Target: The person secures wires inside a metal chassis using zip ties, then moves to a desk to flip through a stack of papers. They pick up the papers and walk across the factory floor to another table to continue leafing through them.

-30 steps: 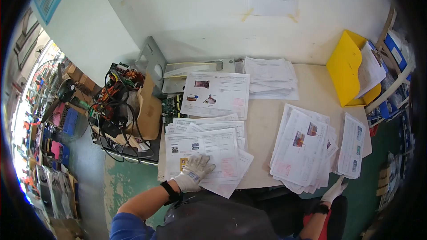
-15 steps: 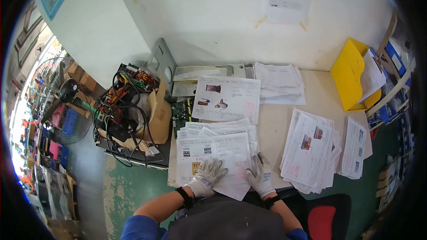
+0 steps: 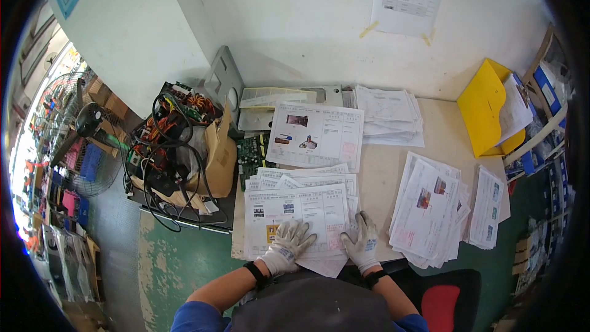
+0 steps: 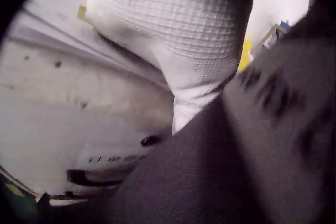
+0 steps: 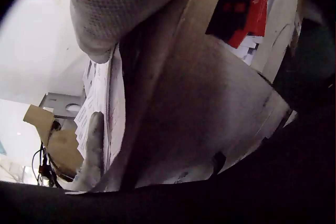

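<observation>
Both hands wear pale work gloves. In the head view my left hand (image 3: 286, 247) rests with spread fingers on the top sheet (image 3: 322, 209) of a paper stack at the table's front. That sheet carries small pictures and a red stamp. My right hand (image 3: 363, 243) lies at the stack's right edge, fingers straight and pointing away from me, its thumb over the paper. The right wrist view shows the thumb (image 5: 93, 148) along the sheets (image 5: 116, 108). In the left wrist view the left glove (image 4: 173, 29) covers part of the papers.
Another printed sheet (image 3: 316, 135) and a paper pile (image 3: 387, 117) lie behind. Two stacks sit to the right, a wide one (image 3: 424, 215) and a narrow one (image 3: 487, 209). A yellow holder (image 3: 485, 107) stands back right. Left are a circuit board (image 3: 252, 157) and a box (image 3: 224, 160) of cables.
My right hand has come from beside the table's right front edge to the right edge of the front stack. The left hand stays on the top sheet. The view has shifted slightly.
</observation>
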Demonstrator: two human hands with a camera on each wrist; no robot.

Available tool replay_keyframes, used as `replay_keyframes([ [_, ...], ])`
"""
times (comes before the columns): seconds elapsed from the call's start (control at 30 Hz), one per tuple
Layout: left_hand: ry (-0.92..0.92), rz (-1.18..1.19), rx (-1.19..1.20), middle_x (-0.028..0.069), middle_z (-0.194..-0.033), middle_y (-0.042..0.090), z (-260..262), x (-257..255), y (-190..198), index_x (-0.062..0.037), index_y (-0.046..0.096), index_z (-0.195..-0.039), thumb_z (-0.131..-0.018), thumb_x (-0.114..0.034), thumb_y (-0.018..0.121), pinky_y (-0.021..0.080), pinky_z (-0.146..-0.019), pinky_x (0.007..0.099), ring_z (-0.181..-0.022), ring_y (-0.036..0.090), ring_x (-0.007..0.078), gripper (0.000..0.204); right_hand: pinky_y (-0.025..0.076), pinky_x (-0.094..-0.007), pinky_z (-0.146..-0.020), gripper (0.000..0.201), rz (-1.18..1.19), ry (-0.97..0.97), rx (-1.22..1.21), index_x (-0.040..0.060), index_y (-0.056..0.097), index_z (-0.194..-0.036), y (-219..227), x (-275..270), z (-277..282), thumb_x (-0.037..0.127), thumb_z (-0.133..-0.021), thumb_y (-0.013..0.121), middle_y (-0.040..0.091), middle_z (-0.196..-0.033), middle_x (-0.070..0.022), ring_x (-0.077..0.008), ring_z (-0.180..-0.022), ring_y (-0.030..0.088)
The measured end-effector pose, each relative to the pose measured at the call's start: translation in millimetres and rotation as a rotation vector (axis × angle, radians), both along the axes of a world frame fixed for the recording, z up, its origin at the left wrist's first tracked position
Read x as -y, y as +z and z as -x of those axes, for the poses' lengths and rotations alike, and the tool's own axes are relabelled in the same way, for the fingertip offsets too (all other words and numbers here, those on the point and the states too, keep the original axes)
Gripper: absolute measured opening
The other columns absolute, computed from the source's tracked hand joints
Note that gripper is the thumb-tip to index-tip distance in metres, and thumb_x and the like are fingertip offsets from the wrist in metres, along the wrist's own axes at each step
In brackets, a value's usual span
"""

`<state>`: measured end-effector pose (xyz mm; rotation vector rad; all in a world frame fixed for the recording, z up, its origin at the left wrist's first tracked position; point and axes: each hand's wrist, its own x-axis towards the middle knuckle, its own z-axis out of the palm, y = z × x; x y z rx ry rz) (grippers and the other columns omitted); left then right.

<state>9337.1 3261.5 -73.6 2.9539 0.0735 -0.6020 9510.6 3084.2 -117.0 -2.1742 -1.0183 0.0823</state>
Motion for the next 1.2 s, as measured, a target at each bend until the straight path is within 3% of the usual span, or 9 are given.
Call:
replay_keyframes([
  [0.17,-0.020,0.184,-0.016,0.0214,-0.148,0.018,1,-27,17,-0.0122,0.028,-0.142,-0.066,-0.050,0.070,0.012,-0.110,0.0524,-0.138,0.013,0.0391,0.095,0.035,-0.0471,-0.099,0.069,-0.002,0.003,-0.030,-0.0054,0.045,-0.124,-8,0,-2,0.018,-0.065,0.072,0.046,-0.128,-0.0246,-0.0396,-0.116,0.044],
  [0.23,0.545,0.138,0.297,0.0235,-0.146,0.023,10,-44,34,-0.0045,0.028,-0.140,-0.067,-0.044,0.073,0.020,-0.110,0.0461,-0.137,0.019,0.0387,0.095,0.034,-0.0473,-0.099,0.070,-0.018,-0.014,-0.025,-0.0051,0.046,-0.123,-9,0,-2,0.019,-0.064,0.073,0.046,-0.127,-0.0250,-0.0396,-0.116,0.045],
  [0.37,0.961,0.036,0.656,0.0255,-0.141,0.032,50,-92,-22,0.0023,0.029,-0.138,-0.070,-0.034,0.074,0.029,-0.107,0.0408,-0.132,0.031,0.0373,0.089,0.034,-0.0476,-0.099,0.072,-0.091,-0.027,-0.035,-0.0047,0.046,-0.124,-13,0,-2,0.022,-0.063,0.074,0.047,-0.125,-0.0253,-0.0399,-0.115,0.045],
  [0.43,1.342,0.690,0.578,0.0246,-0.137,0.039,47,-95,-13,0.0039,0.031,-0.136,-0.073,-0.025,0.073,0.035,-0.104,0.0371,-0.127,0.041,0.0337,0.081,0.034,-0.0472,-0.098,0.072,-0.088,-0.032,-0.027,-0.0048,0.045,-0.124,-12,0,-1,0.023,-0.064,0.074,0.047,-0.125,-0.0253,-0.0399,-0.115,0.045],
  [0.6,1.360,0.565,0.520,0.0223,-0.126,0.051,41,-97,-2,0.0031,0.042,-0.130,-0.076,-0.019,0.071,0.042,-0.095,0.0346,-0.118,0.051,0.0282,0.065,0.035,-0.0462,-0.099,0.072,-0.072,-0.031,0.002,-0.0056,0.044,-0.125,-9,3,-2,0.024,-0.065,0.072,0.047,-0.126,-0.0256,-0.0393,-0.115,0.046],
  [0.7,1.294,0.857,0.422,0.0224,-0.118,0.057,55,-121,-25,0.0050,0.055,-0.113,-0.077,-0.016,0.068,0.045,-0.089,0.0361,-0.109,0.057,0.0270,0.044,0.035,-0.0463,-0.100,0.075,-0.069,-0.024,0.009,-0.0062,0.042,-0.127,-13,2,-3,0.023,-0.065,0.072,0.047,-0.127,-0.0258,-0.0389,-0.115,0.046],
  [0.9,1.116,0.512,0.357,0.0236,-0.109,0.059,59,-118,-13,0.0034,0.059,-0.106,-0.079,-0.020,0.061,0.046,-0.087,0.0402,-0.100,0.059,0.0336,0.036,0.041,-0.0378,-0.097,0.068,-0.463,-0.324,-0.488,-0.0043,0.037,-0.133,-17,18,8,0.015,-0.076,0.069,0.048,-0.126,-0.0219,-0.0299,-0.113,0.050],
  [1.1,1.121,0.450,0.488,0.0241,-0.110,0.058,47,-110,-22,0.0005,0.051,-0.120,-0.080,-0.020,0.058,0.044,-0.090,0.0403,-0.104,0.056,0.0369,0.045,0.049,-0.0325,-0.077,0.039,-0.070,-0.300,-0.779,-0.0053,0.055,-0.114,8,42,12,0.011,-0.080,0.064,0.062,-0.093,-0.0137,-0.0221,-0.087,0.061],
  [1.2,1.088,0.519,0.540,0.0235,-0.112,0.058,38,-106,-10,-0.0004,0.048,-0.124,-0.081,-0.018,0.057,0.044,-0.091,0.0405,-0.107,0.055,0.0366,0.048,0.049,-0.0339,-0.073,0.028,0.159,-0.266,-0.502,-0.0027,0.062,-0.101,-31,26,-15,0.014,-0.079,0.062,0.064,-0.089,-0.0154,-0.0250,-0.081,0.062],
])
